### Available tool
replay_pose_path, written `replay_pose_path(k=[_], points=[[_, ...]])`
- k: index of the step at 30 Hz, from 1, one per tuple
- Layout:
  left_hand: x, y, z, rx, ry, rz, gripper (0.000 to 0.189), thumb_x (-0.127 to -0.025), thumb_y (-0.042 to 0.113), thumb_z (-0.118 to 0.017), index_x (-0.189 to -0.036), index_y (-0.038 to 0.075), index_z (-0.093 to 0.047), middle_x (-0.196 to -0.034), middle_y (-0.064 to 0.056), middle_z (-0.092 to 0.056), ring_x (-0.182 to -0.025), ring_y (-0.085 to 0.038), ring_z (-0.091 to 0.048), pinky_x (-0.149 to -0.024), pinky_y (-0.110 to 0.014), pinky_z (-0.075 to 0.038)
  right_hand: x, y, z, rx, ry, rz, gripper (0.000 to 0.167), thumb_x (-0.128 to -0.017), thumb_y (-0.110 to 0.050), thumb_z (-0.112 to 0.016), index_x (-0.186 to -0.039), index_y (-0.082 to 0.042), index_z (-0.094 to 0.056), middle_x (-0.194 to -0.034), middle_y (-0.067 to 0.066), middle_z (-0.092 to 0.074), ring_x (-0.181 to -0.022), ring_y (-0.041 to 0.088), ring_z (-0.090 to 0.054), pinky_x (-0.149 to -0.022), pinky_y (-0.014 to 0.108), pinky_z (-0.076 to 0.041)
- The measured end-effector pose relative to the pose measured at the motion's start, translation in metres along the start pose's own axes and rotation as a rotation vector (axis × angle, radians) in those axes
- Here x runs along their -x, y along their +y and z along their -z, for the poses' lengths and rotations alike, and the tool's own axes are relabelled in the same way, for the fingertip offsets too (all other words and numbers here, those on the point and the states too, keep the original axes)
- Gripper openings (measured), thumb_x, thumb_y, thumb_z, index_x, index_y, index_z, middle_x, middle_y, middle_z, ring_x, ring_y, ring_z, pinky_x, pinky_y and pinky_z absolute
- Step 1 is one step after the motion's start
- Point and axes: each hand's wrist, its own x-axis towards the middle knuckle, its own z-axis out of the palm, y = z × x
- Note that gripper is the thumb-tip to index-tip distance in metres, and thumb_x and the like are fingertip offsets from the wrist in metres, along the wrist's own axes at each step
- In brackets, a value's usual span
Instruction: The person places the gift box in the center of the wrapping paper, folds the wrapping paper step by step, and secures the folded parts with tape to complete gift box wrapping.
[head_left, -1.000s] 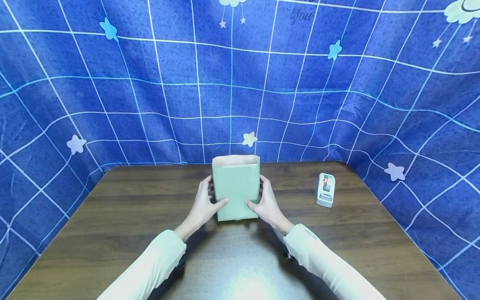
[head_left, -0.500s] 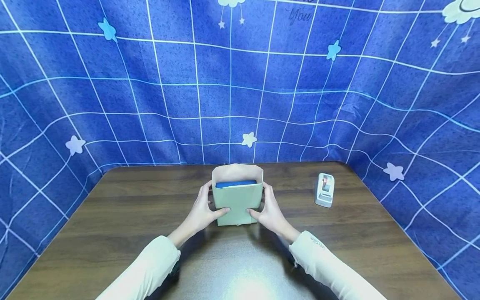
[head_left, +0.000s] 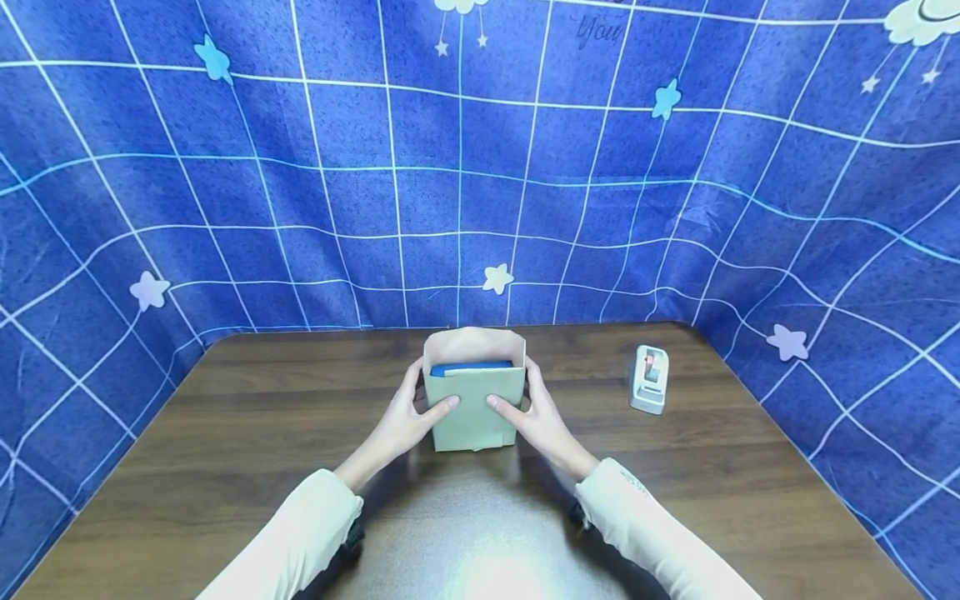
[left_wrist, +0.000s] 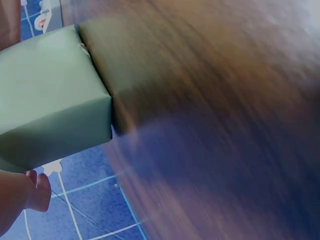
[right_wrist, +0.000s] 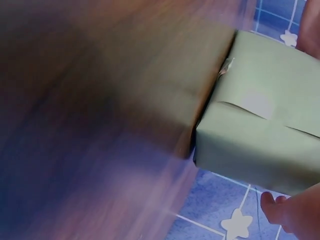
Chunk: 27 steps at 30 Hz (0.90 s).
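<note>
A pale green paper bag stands on the table in the head view, its top uncovered toward me. Inside the opening shows the edge of a blue thing, whose kind I cannot tell. My left hand grips the bag's left side, thumb on the front face and fingers around the side. On the right side my right hand grips it the same way. Both wrist views show the bag's smooth lower part; in the right wrist view the green paper has folded seams. Most fingers are hidden behind the bag.
A small white tape dispenser sits on the brown wooden table, to the right of the bag. Behind the table hangs a blue cloth with white grid lines and stars.
The bag has tipped toward me and its top has come lower, so its opening and the blue thing inside show. Both thumbs have since slid up the front face, the right one also inward.
</note>
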Motion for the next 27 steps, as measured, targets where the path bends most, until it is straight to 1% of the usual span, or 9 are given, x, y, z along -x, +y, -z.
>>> replay_pose_path(k=[2,4,6,8,14,19,23,25,27], points=[[-0.002,-0.003,-0.001,-0.024,0.033,-0.003,0.072,-0.085,0.024,-0.064,-0.142,0.014,-0.022,-0.129,-0.014,-0.045,-0.119,-0.029,-0.047,-0.096,-0.041,-0.043,-0.001,-0.001,-0.002,-0.04,0.009,-0.026,0.073,-0.086,-0.014,-0.062,-0.143,-0.012,-0.017,-0.121,0.015,-0.045,-0.106,0.026,-0.052,-0.081,0.035,-0.052],[-0.004,-0.005,-0.002,-0.033,0.061,0.001,0.07,-0.085,0.026,-0.065,-0.141,0.012,-0.025,-0.128,-0.012,-0.046,-0.119,-0.027,-0.046,-0.1,-0.043,-0.039,-0.002,-0.001,-0.003,-0.053,0.023,-0.038,0.07,-0.087,-0.015,-0.061,-0.142,-0.011,-0.019,-0.119,0.015,-0.047,-0.104,0.025,-0.053,-0.081,0.036,-0.051],[-0.005,-0.005,-0.004,-0.019,0.078,0.015,0.068,-0.085,0.028,-0.065,-0.139,0.011,-0.028,-0.127,-0.012,-0.047,-0.119,-0.027,-0.046,-0.102,-0.044,-0.036,-0.003,-0.002,-0.005,-0.053,0.036,-0.042,0.068,-0.087,-0.016,-0.061,-0.141,-0.011,-0.021,-0.118,0.014,-0.048,-0.102,0.023,-0.053,-0.081,0.036,-0.051],[-0.006,-0.003,-0.006,0.003,0.087,0.045,0.066,-0.085,0.029,-0.065,-0.137,0.011,-0.03,-0.127,-0.011,-0.047,-0.119,-0.026,-0.045,-0.102,-0.043,-0.037,-0.003,-0.002,-0.006,-0.038,0.054,-0.042,0.065,-0.087,-0.017,-0.061,-0.14,-0.011,-0.023,-0.118,0.013,-0.048,-0.102,0.021,-0.052,-0.082,0.035,-0.049],[-0.004,0.006,-0.011,0.071,0.106,0.148,0.065,-0.084,0.027,-0.065,-0.136,0.014,-0.03,-0.13,-0.01,-0.045,-0.12,-0.025,-0.045,-0.098,-0.041,-0.04,-0.005,-0.004,-0.008,-0.027,0.095,-0.05,0.062,-0.087,-0.016,-0.062,-0.137,-0.009,-0.026,-0.119,0.012,-0.049,-0.103,0.021,-0.051,-0.084,0.032,-0.047],[-0.005,0.012,-0.014,0.097,0.14,0.212,0.061,-0.085,0.024,-0.064,-0.135,0.014,-0.031,-0.124,-0.01,-0.047,-0.112,-0.025,-0.049,-0.09,-0.035,-0.044,-0.007,-0.006,-0.01,-0.031,0.124,-0.051,0.062,-0.085,-0.012,-0.063,-0.136,-0.004,-0.027,-0.12,0.014,-0.049,-0.102,0.021,-0.052,-0.083,0.031,-0.046],[-0.006,0.013,-0.016,0.097,0.159,0.218,0.057,-0.086,0.025,-0.061,-0.134,0.015,-0.031,-0.123,-0.009,-0.048,-0.108,-0.025,-0.051,-0.087,-0.034,-0.045,-0.008,-0.007,-0.012,-0.031,0.131,-0.062,0.06,-0.087,-0.013,-0.061,-0.136,-0.004,-0.027,-0.118,0.015,-0.05,-0.098,0.019,-0.053,-0.08,0.03,-0.047],[-0.006,0.013,-0.016,0.095,0.164,0.202,0.055,-0.088,0.028,-0.059,-0.134,0.015,-0.032,-0.124,-0.009,-0.048,-0.109,-0.025,-0.051,-0.089,-0.035,-0.044,-0.008,-0.008,-0.011,-0.026,0.135,-0.061,0.058,-0.088,-0.014,-0.06,-0.136,-0.005,-0.029,-0.117,0.015,-0.051,-0.096,0.019,-0.054,-0.079,0.031,-0.048],[-0.007,0.012,-0.016,0.089,0.183,0.173,0.053,-0.089,0.03,-0.058,-0.134,0.014,-0.034,-0.125,-0.01,-0.048,-0.112,-0.026,-0.05,-0.091,-0.038,-0.044,-0.007,-0.008,-0.01,-0.006,0.151,-0.039,0.056,-0.088,-0.014,-0.059,-0.136,-0.006,-0.03,-0.116,0.016,-0.052,-0.098,0.022,-0.054,-0.08,0.033,-0.048]])
